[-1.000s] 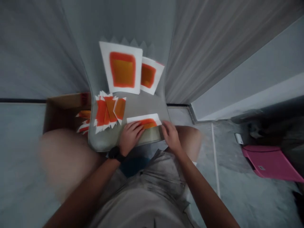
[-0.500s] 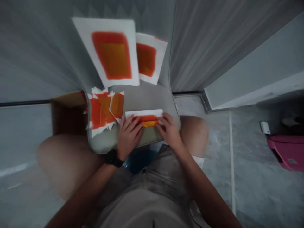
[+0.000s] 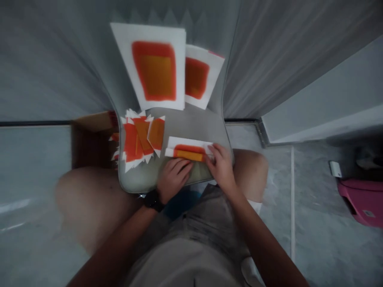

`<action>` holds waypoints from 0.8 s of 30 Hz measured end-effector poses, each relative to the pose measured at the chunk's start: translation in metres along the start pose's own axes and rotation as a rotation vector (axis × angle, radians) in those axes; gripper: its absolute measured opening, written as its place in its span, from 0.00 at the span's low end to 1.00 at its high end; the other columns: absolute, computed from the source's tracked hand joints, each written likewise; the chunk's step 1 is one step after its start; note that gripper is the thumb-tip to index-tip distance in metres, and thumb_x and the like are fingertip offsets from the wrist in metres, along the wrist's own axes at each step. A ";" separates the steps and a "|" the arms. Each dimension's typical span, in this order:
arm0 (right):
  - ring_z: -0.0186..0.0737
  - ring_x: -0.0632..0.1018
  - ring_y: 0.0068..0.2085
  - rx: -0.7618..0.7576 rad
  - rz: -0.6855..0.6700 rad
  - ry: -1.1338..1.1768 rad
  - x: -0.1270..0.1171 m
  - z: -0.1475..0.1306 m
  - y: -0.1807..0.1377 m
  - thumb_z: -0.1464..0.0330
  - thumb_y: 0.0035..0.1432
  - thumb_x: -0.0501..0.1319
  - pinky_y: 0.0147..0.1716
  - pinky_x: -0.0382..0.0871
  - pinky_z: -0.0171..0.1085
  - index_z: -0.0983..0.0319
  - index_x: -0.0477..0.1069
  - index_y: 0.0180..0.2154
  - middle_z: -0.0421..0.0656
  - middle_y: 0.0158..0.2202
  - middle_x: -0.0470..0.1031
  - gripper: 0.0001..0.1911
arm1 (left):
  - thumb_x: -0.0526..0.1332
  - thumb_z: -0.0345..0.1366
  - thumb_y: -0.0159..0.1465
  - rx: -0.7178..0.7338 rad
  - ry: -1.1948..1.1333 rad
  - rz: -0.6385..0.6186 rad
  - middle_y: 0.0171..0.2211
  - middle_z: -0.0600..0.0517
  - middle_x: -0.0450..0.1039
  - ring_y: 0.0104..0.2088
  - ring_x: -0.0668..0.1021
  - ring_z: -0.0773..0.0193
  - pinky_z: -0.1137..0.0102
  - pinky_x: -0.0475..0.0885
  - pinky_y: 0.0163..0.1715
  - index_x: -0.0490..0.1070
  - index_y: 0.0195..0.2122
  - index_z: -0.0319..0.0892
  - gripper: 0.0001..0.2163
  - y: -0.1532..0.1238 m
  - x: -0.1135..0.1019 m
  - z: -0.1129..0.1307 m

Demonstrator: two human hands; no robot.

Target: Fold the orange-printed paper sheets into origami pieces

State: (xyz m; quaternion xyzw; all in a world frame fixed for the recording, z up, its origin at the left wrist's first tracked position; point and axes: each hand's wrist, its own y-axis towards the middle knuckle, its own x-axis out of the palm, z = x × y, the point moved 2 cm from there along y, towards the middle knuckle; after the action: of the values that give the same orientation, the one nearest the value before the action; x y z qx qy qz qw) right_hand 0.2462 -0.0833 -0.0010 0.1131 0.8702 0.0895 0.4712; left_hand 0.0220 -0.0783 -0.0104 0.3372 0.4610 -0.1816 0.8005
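A white paper sheet [image 3: 191, 149] with a red and gold printed block lies folded into a narrow strip on the chair seat [image 3: 194, 123]. At its right end, the thumb and fingers of my right hand [image 3: 222, 165] are closed on the paper. My left hand [image 3: 175, 177], a black watch on its wrist, lies below the strip's near edge with fingers outstretched and slightly bent. Its fingertips are close to the paper; whether they touch it I cannot tell. Left of the strip sits a pile of folded red and gold papers [image 3: 140, 137] with white pointed ends.
Against the chair back lean a stack of flat printed sheets [image 3: 158, 75] and a second stack [image 3: 197, 75]. A cardboard box [image 3: 92, 119] with more folded papers stands left of the seat. On the floor at right are a pink object [image 3: 362, 201] and a small white item [image 3: 335, 169].
My left hand has slid off the folded strip toward me. The strip's left end now shows, and the paper is slightly tilted. My right hand stays at the right end. The whole view has shifted.
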 end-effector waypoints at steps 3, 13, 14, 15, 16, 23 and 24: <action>0.56 0.73 0.62 -0.048 -0.060 -0.035 0.007 0.002 0.021 0.60 0.71 0.59 0.64 0.69 0.55 0.63 0.74 0.61 0.55 0.62 0.73 0.23 | 0.59 0.32 0.72 -0.011 0.023 -0.040 0.60 0.46 0.77 0.60 0.76 0.50 0.53 0.74 0.60 0.77 0.60 0.46 0.17 0.005 -0.001 0.001; 0.57 0.73 0.63 -0.056 -0.158 -0.074 0.025 -0.005 0.049 0.62 0.68 0.62 0.65 0.68 0.54 0.63 0.78 0.58 0.56 0.63 0.73 0.20 | 0.58 0.33 0.71 -0.048 0.028 0.046 0.67 0.45 0.71 0.68 0.71 0.50 0.51 0.66 0.69 0.70 0.67 0.46 0.22 0.006 -0.003 0.001; 0.57 0.73 0.62 -0.045 -0.146 -0.067 0.027 -0.004 0.048 0.63 0.68 0.62 0.65 0.68 0.55 0.63 0.79 0.57 0.55 0.62 0.73 0.20 | 0.58 0.33 0.72 -0.052 0.026 0.033 0.67 0.45 0.70 0.68 0.70 0.50 0.51 0.65 0.70 0.69 0.68 0.46 0.23 0.007 -0.003 0.001; 0.57 0.73 0.62 -0.033 -0.131 -0.062 0.029 -0.004 0.048 0.63 0.67 0.63 0.65 0.68 0.55 0.63 0.79 0.57 0.55 0.62 0.74 0.20 | 0.58 0.33 0.72 -0.056 0.023 0.016 0.68 0.46 0.70 0.69 0.70 0.50 0.51 0.64 0.71 0.68 0.68 0.46 0.23 0.008 -0.002 0.001; 0.58 0.73 0.62 -0.020 -0.117 -0.061 0.030 -0.004 0.048 0.63 0.66 0.63 0.65 0.68 0.55 0.63 0.79 0.57 0.55 0.61 0.74 0.20 | 0.57 0.33 0.72 -0.061 0.022 -0.002 0.67 0.46 0.70 0.69 0.70 0.51 0.50 0.63 0.71 0.67 0.69 0.46 0.24 0.009 -0.002 0.001; 0.55 0.74 0.60 0.034 -0.082 -0.048 0.031 -0.006 0.052 0.66 0.63 0.67 0.64 0.68 0.50 0.65 0.78 0.54 0.55 0.58 0.75 0.19 | 0.57 0.33 0.72 -0.055 0.029 -0.023 0.66 0.47 0.73 0.68 0.72 0.51 0.50 0.62 0.72 0.72 0.66 0.44 0.21 0.010 -0.001 0.001; 0.55 0.74 0.59 0.033 -0.073 -0.036 0.029 -0.007 0.053 0.66 0.63 0.66 0.63 0.69 0.50 0.64 0.78 0.53 0.55 0.57 0.75 0.17 | 0.57 0.33 0.72 -0.057 0.026 -0.022 0.66 0.47 0.73 0.68 0.72 0.51 0.49 0.62 0.72 0.72 0.66 0.45 0.21 0.010 -0.001 0.001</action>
State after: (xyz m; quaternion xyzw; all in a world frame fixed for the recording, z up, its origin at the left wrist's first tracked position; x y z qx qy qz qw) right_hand 0.2310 -0.0247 -0.0062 0.0903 0.8665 0.0558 0.4878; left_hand 0.0277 -0.0716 -0.0054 0.3111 0.4800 -0.1729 0.8018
